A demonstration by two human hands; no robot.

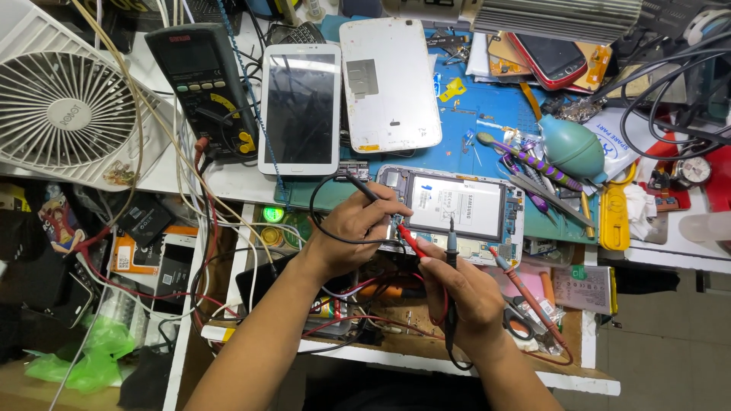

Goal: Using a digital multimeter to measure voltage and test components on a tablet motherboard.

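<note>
Head view of a repair bench. The left hand [356, 222] is closed around a red probe [412, 241], with the black lead [324, 199] looping over its knuckles; the probe tip points down at the left edge of the opened tablet [457, 213]. The right hand [464, 293] pinches a black probe [451, 251] upright between thumb and fingers, its tip resting on the lower edge of the tablet's battery [455, 205]. The opened tablet lies face down on the blue mat [495, 114], just beyond both hands, with its back removed and the white battery exposed.

Behind it, on the mat, lie a white back cover [388, 84] and, to its left, a second tablet [300, 106] with a dark screen facing up; the two are just beside one another. A multimeter [202, 87] stands left of the second tablet, and its leads run down toward the hands. A white fan [65, 106] occupies the far left corner.

To the right of the opened tablet are a teal dust blower [572, 146], purple-handled tools [533, 164] and a yellow case [614, 215]. A red phone [552, 59] lies near the top right. A third probe with a red lead [525, 293] rests beside the right hand, over scissors [521, 320]. Tangled red, white and black wires [221, 251] hang off the bench edge at left, above a green bag [91, 354].
</note>
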